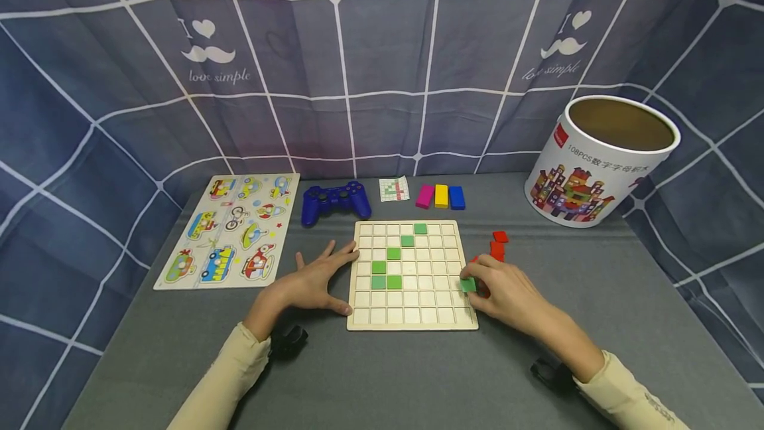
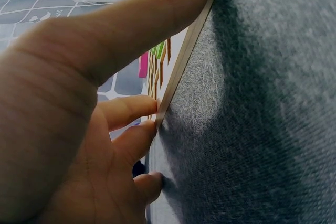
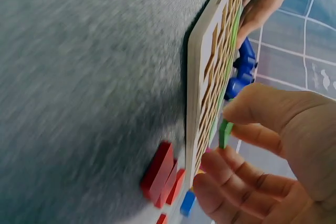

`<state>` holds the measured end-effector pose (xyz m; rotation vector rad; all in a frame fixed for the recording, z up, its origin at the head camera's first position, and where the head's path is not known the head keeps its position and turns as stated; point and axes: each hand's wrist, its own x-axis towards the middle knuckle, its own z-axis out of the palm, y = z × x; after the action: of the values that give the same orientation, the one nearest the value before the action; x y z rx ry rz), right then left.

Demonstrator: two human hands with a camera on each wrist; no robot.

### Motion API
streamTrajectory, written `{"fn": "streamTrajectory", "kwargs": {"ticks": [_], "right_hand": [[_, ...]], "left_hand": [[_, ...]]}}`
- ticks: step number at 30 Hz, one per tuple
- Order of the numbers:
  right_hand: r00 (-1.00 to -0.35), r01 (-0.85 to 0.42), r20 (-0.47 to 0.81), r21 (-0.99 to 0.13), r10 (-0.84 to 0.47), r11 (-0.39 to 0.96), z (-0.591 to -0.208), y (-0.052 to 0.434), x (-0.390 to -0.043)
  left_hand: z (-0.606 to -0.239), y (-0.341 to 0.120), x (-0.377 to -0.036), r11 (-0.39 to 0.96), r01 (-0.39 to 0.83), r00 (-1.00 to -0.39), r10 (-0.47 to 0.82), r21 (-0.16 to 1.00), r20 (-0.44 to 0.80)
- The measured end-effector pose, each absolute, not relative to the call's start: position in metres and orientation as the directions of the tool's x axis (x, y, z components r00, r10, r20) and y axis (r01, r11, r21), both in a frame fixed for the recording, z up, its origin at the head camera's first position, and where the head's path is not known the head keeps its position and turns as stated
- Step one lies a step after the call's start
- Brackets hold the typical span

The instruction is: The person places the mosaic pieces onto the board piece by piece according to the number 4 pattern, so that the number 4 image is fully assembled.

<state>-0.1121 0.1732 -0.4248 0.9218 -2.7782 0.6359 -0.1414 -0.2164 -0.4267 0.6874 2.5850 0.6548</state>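
Observation:
A square wooden grid board [image 1: 413, 326] lies on the grey table, with several green tiles [image 1: 394, 253] set in its cells. My left hand [image 1: 312, 282] is spread at the board's left side, thumb and fingertips touching the edge. Over the right edge, my right hand [image 1: 510, 289] pinches one green tile [image 3: 226, 134] between thumb and index finger; the other fingers are bent loosely around. Red tiles [image 1: 497, 250] lie just right of the board, partly hidden by that hand in the head view.
Behind the board are a blue game controller [image 1: 335, 201], a small pattern card [image 1: 394, 189], and pink, yellow and blue blocks [image 1: 441, 196]. A vehicle picture board [image 1: 229, 231] lies left. A large white bucket [image 1: 597, 168] stands back right, near the checked curtain [image 1: 382, 52].

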Motion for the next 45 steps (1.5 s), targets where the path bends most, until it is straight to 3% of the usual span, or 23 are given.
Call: {"fn": "streamTrajectory", "kwargs": {"ticks": [24,45], "right_hand": [[-0.693,-0.719,0.289,-0.344,-0.661,0.604,-0.432,0.111,-0.131],[-0.709,-0.700,0.227,-0.339,-0.668,0.628,-0.435,0.087,-0.141]], "left_hand": [[-0.429,-0.217,-0.142,0.776,0.354,-0.807,0.535,0.522,-0.249],[-0.427,-0.216,-0.141,0.774,0.361,-0.807,0.539,0.520,-0.241]]}}
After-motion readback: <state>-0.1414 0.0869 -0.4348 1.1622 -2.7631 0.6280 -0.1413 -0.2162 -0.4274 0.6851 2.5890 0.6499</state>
